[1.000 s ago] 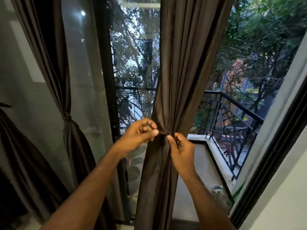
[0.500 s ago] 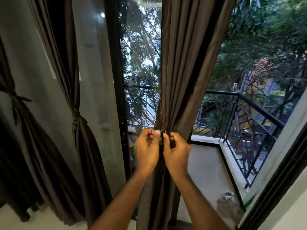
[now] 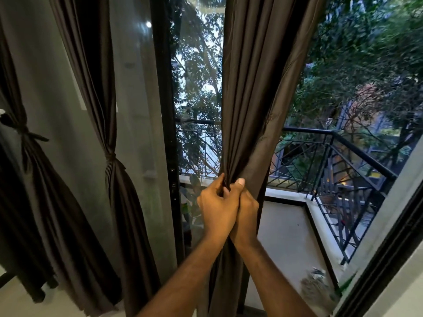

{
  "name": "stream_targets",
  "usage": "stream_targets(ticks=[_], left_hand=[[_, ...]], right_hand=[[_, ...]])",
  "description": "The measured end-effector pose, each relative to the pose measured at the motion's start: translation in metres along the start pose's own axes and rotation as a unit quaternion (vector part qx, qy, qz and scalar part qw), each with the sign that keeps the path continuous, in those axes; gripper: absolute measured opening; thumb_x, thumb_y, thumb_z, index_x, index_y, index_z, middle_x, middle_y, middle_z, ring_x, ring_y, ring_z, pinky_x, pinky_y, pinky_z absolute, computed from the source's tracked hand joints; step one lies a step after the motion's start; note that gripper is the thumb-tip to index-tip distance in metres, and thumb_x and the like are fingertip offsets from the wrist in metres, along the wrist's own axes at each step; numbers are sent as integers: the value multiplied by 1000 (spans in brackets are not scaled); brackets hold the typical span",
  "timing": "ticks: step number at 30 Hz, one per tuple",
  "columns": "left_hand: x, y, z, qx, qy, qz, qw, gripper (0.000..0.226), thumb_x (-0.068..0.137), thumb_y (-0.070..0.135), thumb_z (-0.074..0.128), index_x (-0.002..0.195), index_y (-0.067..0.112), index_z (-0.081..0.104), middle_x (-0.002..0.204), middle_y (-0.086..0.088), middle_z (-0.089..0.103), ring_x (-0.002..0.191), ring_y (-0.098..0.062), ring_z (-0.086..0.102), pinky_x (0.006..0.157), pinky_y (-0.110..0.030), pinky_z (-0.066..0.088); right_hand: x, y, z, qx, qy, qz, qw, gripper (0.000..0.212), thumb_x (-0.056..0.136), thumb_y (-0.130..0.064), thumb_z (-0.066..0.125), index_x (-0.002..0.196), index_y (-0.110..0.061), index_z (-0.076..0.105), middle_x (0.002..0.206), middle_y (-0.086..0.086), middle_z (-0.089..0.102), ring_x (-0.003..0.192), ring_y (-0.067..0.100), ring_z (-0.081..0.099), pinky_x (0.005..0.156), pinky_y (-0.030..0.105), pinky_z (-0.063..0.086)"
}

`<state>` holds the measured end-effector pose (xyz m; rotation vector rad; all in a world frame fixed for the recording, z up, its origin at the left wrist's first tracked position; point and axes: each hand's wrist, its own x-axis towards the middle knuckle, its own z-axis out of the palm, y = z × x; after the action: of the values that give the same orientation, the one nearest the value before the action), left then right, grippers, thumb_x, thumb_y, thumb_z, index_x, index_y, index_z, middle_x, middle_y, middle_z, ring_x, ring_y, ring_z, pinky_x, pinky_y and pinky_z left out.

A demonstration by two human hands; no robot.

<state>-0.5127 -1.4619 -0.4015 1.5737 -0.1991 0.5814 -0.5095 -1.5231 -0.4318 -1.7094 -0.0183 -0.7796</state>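
A person's left hand [image 3: 216, 209] and right hand [image 3: 248, 213], pressed side by side, gripped the gathered brown curtain [image 3: 249, 88] at the view's centre; a tied curtain [image 3: 114, 175] hung at 9 o'clock.

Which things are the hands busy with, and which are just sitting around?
Busy: left hand, gripping the bunched middle curtain; right hand, against the same bunch, fingers hidden.

Just around: nearer tied curtain; far-left tied curtain; door frame; balcony railing; trees outside.
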Motion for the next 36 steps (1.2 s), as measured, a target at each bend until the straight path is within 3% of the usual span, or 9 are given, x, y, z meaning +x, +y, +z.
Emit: stream_targets(ticks=[4,7,12,15,20,25,28,33,36], left_hand=[[15,7,10,-5,36,-34,999,15,85,29,78,75,20,72,67,6,71,65,-7,69,65,-31,60],[31,-3,7,-22,56,-67,996,42,90,14,71,53,18,52,49,10,53,47,-8,48,52,-30,46],[52,-22,-9,-37,-58,-26,997,36,95,5,63,62,17,56,58,6,55,57,-9,48,56,-29,41],[66,-24,-33,-188,-227,-116,949,15,98,7,57,100,4,72,88,-7,75,78,-15,70,72,-27,56],[82,-26,-47,-257,-378,-202,866,19,92,10,63,106,3,75,98,-14,76,84,-20,74,82,-31,61],[88,-22,-44,-213,-388,-190,876,22,93,4,62,113,0,72,106,-17,74,89,-22,73,87,-33,60],[92,-16,-44,-173,-404,-185,879,23,98,0,54,116,0,68,107,-14,74,93,-21,73,91,-34,59],[93,-7,-40,-99,-399,-150,899,26,102,0,50,123,-4,64,111,-11,74,102,-21,72,96,-34,56],[99,-7,-23,74,-324,-43,942,21,100,5,58,114,-2,70,109,-16,75,104,-31,71,94,-45,57]], right_hand=[[1,-4,-2,15,-38,14,999,26,105,-21,46,108,-7,67,94,2,74,87,13,70,76,26,56],[6,-5,-7,-6,-50,-82,995,20,99,-1,53,106,0,71,89,-2,73,85,3,68,77,17,54],[15,-3,-35,-80,31,-220,972,12,91,-5,69,96,-12,77,90,-3,73,82,0,66,74,15,51],[40,-4,-65,19,169,-81,982,18,95,-5,63,97,-23,68,95,-1,67,88,10,63,80,29,54],[53,-15,-69,116,-164,185,962,22,102,-10,53,102,-23,71,109,5,74,100,23,70,94,45,55],[56,-20,-63,159,-158,250,942,21,103,-15,53,96,-21,72,106,10,73,99,29,68,97,54,53],[69,-14,-71,-2,-195,198,961,14,101,-18,57,100,-20,71,98,15,74,89,32,68,85,50,56],[98,-21,-97,-198,-359,155,899,11,99,-18,61,102,-17,72,88,-5,73,72,1,66,68,26,49],[122,-27,-100,-411,-303,40,859,18,97,-24,63,84,-12,67,89,9,70,77,24,66,74,36,52]])
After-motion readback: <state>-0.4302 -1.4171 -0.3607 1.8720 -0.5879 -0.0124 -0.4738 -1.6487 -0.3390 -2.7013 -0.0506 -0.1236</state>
